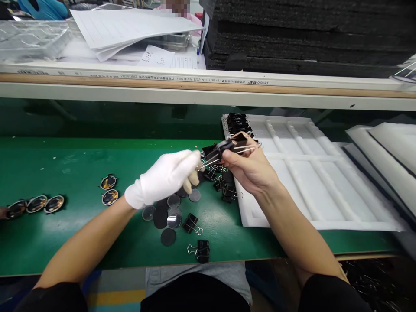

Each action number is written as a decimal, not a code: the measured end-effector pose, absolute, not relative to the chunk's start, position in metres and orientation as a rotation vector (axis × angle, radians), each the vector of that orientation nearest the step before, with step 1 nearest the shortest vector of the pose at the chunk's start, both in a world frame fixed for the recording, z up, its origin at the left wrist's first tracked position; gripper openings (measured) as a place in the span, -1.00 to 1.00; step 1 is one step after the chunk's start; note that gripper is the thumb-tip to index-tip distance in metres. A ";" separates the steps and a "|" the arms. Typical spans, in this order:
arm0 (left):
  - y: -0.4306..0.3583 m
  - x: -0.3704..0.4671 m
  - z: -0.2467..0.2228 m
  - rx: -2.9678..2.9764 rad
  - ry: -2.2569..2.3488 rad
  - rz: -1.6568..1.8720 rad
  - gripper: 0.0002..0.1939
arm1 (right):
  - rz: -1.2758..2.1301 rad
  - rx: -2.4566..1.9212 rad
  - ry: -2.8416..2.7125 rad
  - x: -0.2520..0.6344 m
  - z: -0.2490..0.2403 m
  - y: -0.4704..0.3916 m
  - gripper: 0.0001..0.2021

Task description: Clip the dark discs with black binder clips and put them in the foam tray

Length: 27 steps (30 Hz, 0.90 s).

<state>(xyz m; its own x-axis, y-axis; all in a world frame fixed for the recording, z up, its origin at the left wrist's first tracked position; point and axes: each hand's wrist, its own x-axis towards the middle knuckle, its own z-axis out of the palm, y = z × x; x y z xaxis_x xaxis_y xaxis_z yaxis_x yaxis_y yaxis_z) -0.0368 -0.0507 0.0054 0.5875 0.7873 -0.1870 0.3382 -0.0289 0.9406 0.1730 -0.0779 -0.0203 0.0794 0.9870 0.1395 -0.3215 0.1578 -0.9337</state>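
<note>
My left hand (169, 175), in a white glove, pinches the wire handles of a black binder clip on the left side of a small dark stack. My bare right hand (248, 167) holds the dark round piece (224, 147) with clips on it, thumb in front. Under the hands lie several black binder clips (229, 193). Clear round discs (174, 217) and black discs (168, 237) are spread on the green table (130, 242). Two more clips (203, 251) sit near the front edge.
A white foam tray (256, 214) with dividers stands at the right, clips (238, 123) lined along its back left. Round framed pieces (109, 197) lie at left. White foam sheets (390, 143) are far right. A shelf (195, 93) crosses behind, bearing papers (130, 28) and black foam (308, 34).
</note>
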 end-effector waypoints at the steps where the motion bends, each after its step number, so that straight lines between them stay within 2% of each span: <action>1: -0.049 -0.037 0.006 1.513 0.891 0.412 -0.34 | 1.131 -0.811 -1.092 0.173 -0.020 -0.079 -0.62; 3: -0.048 -0.037 0.006 1.361 0.804 0.304 -0.26 | 0.974 -0.681 -1.359 0.176 -0.019 -0.081 -0.70; 5: -0.047 -0.038 0.006 1.344 0.802 0.307 -0.32 | 0.817 -0.673 -1.635 0.184 -0.014 -0.083 -0.78; 8: -0.047 -0.040 0.007 1.502 0.850 0.458 -0.48 | 0.646 -0.974 -1.844 0.202 -0.005 -0.084 -0.59; 10: -0.047 -0.041 0.008 1.650 0.886 0.484 -0.57 | 0.709 -1.159 -1.782 0.214 0.001 -0.084 -0.57; 12: -0.049 -0.041 0.006 1.824 0.943 0.476 -0.63 | 0.936 -1.195 -1.664 0.219 0.005 -0.086 -0.66; 14: -0.051 -0.039 0.002 1.974 0.985 0.456 -0.65 | 1.123 -1.188 -1.664 0.217 0.005 -0.089 -0.67; 22: -0.057 -0.024 -0.019 1.935 1.015 0.310 -0.58 | 1.124 -1.357 -1.660 0.193 -0.023 -0.095 -0.78; 25: -0.059 -0.021 -0.024 2.018 1.022 0.289 -0.49 | 1.079 -1.348 -1.695 0.212 -0.020 -0.089 -0.77; 27: -0.060 -0.023 -0.026 2.171 1.006 0.305 -0.37 | 1.068 -1.333 -1.815 0.245 -0.010 -0.080 -0.76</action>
<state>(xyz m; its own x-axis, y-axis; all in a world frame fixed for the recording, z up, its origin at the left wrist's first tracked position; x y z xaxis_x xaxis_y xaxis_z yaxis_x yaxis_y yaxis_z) -0.0225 -0.0598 -0.0259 0.6685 0.7395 -0.0792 0.5708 -0.4419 0.6920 0.2453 -0.0802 -0.0103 -0.2827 0.9588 0.0285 0.4410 0.1563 -0.8838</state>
